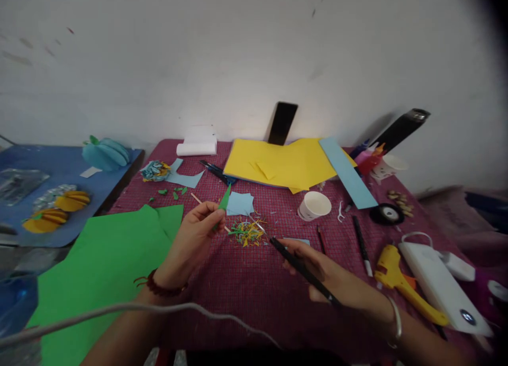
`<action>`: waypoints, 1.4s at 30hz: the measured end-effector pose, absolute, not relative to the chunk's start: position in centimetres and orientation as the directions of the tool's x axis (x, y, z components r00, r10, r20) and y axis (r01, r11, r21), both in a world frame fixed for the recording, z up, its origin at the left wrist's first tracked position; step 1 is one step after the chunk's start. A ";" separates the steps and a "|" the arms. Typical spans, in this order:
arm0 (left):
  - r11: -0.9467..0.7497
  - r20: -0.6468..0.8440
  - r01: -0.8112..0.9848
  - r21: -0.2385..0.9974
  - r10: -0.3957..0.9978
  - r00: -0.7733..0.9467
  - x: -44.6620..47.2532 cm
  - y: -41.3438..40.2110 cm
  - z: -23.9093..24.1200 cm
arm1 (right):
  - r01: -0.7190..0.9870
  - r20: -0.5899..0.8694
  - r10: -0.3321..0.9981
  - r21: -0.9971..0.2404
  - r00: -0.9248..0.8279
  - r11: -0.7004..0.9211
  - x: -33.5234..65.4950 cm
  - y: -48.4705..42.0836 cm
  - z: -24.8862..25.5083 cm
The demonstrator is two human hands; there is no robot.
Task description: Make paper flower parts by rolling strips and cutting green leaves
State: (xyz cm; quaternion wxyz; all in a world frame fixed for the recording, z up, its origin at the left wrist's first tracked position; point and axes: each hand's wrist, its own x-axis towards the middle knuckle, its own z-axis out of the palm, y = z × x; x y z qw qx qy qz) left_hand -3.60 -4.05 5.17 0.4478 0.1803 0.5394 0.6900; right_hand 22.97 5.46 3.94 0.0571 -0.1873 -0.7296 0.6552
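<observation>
Between the thumb and fingers of my left hand (200, 225) is a small pointed piece of green paper (225, 197), its tip upward. A thin pale stick (196, 197) passes behind these fingers; I cannot tell whether they grip it. My right hand (317, 270) is closed around a long black-handled tool (299, 267) with a thin metal tip pointing toward the left hand. Its exact kind is unclear. Below the tip lies a heap of yellow, green and blue paper snippets (246, 232). Light blue paper squares (239, 203) lie just behind the heap.
Green sheets (107, 260) cover the left front. Yellow paper (286, 162) and a phone (283, 123) stand at the back. On the right are a paper cup (314, 206), tape roll (386, 214), marker (362, 245), yellow glue gun (405, 286) and white power bank (440, 281). A cable (174, 306) crosses in front.
</observation>
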 end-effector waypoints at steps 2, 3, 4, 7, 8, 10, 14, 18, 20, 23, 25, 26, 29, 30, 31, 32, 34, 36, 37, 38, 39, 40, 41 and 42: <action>-0.001 -0.234 -0.417 0.909 0.826 -0.513 -3.0 -4.0 5.2 | 0.179 -0.157 0.351 -0.983 -0.923 0.031 22.3 5.3 4.1; 0.006 -0.232 -0.411 0.912 0.834 -0.502 -2.8 -3.9 5.1 | 0.182 -0.166 0.365 -0.983 -0.916 0.008 22.0 5.2 4.1; 0.015 -0.231 -0.406 0.914 0.842 -0.488 -2.6 -3.8 5.0 | 0.188 -0.181 0.382 -0.982 -0.906 -0.019 21.6 5.2 3.9; 0.046 -0.239 -0.393 0.918 0.855 -0.460 -2.1 -3.5 4.6 | 0.183 -0.203 0.419 -0.979 -0.885 -0.088 20.9 5.0 3.2; 0.057 -0.245 -0.387 0.920 0.855 -0.458 -2.0 -3.4 4.4 | 0.175 -0.202 0.424 -0.979 -0.883 -0.102 20.8 4.9 2.9; 0.071 -0.248 -0.370 0.927 0.852 -0.460 -1.8 -3.3 4.1 | 0.165 -0.206 0.423 -0.978 -0.882 -0.130 20.7 4.8 2.5; 0.094 -0.237 -0.311 0.946 0.854 -0.462 -1.4 -3.3 3.5 | 0.158 -0.237 0.419 -0.964 -0.876 -0.215 20.9 4.5 2.1; 0.134 -0.239 -0.250 0.959 0.856 -0.459 -1.1 -3.1 3.0 | 0.131 -0.232 0.427 -0.959 -0.874 -0.253 21.2 4.2 1.8; 0.161 -0.252 -0.230 0.960 0.855 -0.454 -1.0 -3.0 2.8 | 0.138 -0.247 0.426 -0.953 -0.870 -0.270 21.4 4.0 1.7; 0.204 -0.272 -0.196 0.959 0.855 -0.443 -0.9 -2.9 2.3 | 0.151 -0.271 0.428 -0.944 -0.862 -0.294 21.5 3.7 1.5; 0.229 -0.284 -0.177 0.957 0.860 -0.425 -0.8 -2.9 1.9 | 0.167 -0.288 0.429 -0.940 -0.856 -0.298 21.6 3.6 1.4; 0.241 -0.293 -0.173 0.955 0.864 -0.409 -0.8 -2.9 1.7 | 0.178 -0.296 0.431 -0.940 -0.852 -0.293 21.7 3.5 1.4; 0.270 -0.316 -0.173 0.947 0.877 -0.361 -1.1 -3.2 1.2 | 0.219 -0.320 0.443 -0.939 -0.837 -0.263 21.8 3.5 1.5; 0.272 -0.318 -0.174 0.946 0.881 -0.350 -1.4 -3.3 1.2 | 0.230 -0.319 0.454 -0.943 -0.832 -0.241 22.0 3.5 1.5; 0.267 -0.314 -0.177 0.947 0.885 -0.344 -1.7 -3.4 1.2 | 0.239 -0.308 0.470 -0.950 -0.827 -0.202 22.1 3.5 1.6; 0.254 -0.304 -0.182 0.950 0.888 -0.346 -2.1 -3.5 1.3 | 0.251 -0.288 0.484 -0.958 -0.826 -0.141 22.4 3.5 1.6; 0.213 -0.278 -0.206 0.955 0.887 -0.370 -2.8 -3.6 1.9 | 0.304 -0.234 0.493 -0.951 -0.838 0.064 22.9 3.3 1.7; 0.169 -0.250 -0.227 0.959 0.881 -0.402 -3.4 -3.6 2.6 | 0.372 -0.201 0.465 -0.874 -0.862 0.312 23.5 2.8 1.5; 0.154 -0.237 -0.223 0.962 0.880 -0.412 -3.5 -3.6 3.0 | 0.396 -0.197 0.441 -0.815 -0.876 0.423 23.7 2.5 1.4; 0.146 -0.222 -0.206 0.967 0.883 -0.415 -3.5 -3.6 3.4 | 0.406 -0.196 0.415 -0.758 -0.888 0.511 23.9 2.2 1.3; 0.142 -0.205 -0.179 0.974 0.889 -0.409 -3.4 -3.6 3.7 | 0.401 -0.191 0.391 -0.712 -0.901 0.577 24.1 1.9 1.2; 0.142 -0.189 -0.146 0.979 0.900 -0.393 -3.1 -3.6 4.1 | 0.381 -0.182 0.360 -0.681 -0.915 0.625 24.1 1.6 1.2; 0.144 -0.176 -0.113 0.983 0.914 -0.365 -2.8 -3.6 4.4 | 0.354 -0.170 0.329 -0.665 -0.929 0.658 24.1 1.5 1.3; 0.149 -0.169 -0.084 0.985 0.930 -0.326 -2.3 -3.6 4.6 | 0.327 -0.151 0.308 -0.662 -0.939 0.675 24.1 1.4 1.5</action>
